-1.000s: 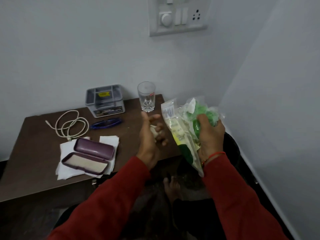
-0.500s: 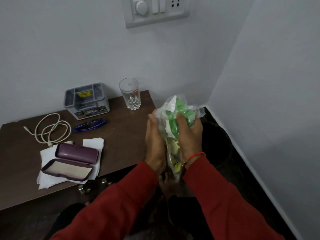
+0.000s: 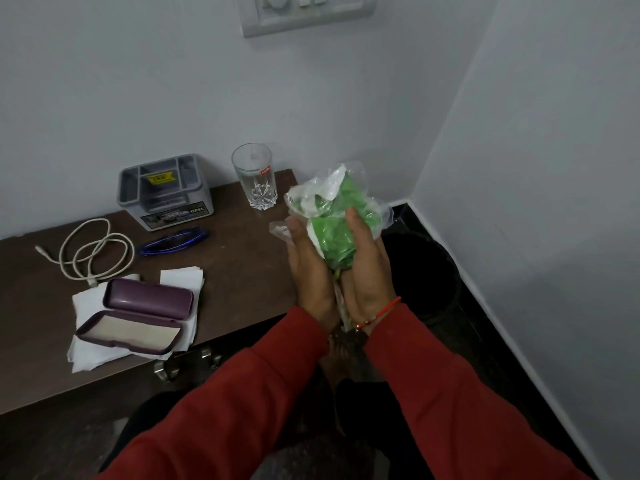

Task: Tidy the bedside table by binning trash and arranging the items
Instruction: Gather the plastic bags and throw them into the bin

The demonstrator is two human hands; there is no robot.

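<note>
Both hands are pressed palm to palm around a wad of plastic wrappers [image 3: 332, 223], green and clear, held at the centre right of the frame just off the right end of the table [image 3: 239, 271]; the left hand [image 3: 308, 271] cups it from one side and the right hand [image 3: 367, 271] from the other, fingers curled onto the plastic. The step in hand looks to be crushing the trash small before binning it. To do it well, squeeze until the loose clear flaps at the top are tucked in, then carry the wad over the dark bin [image 3: 426, 271] just right of the hands and let go low over its mouth, so nothing springs open and drifts to the floor. A drinking glass [image 3: 254, 178] stands near the table corner close to the hands, and an elbow or a trailing flap could knock it. Further left lie a grey organiser box [image 3: 164, 192], blue glasses [image 3: 173, 241], a coiled white cable [image 3: 93, 251] and an open purple glasses case [image 3: 138, 317] on white paper napkins [image 3: 181, 278], all yet to be arranged.
</note>
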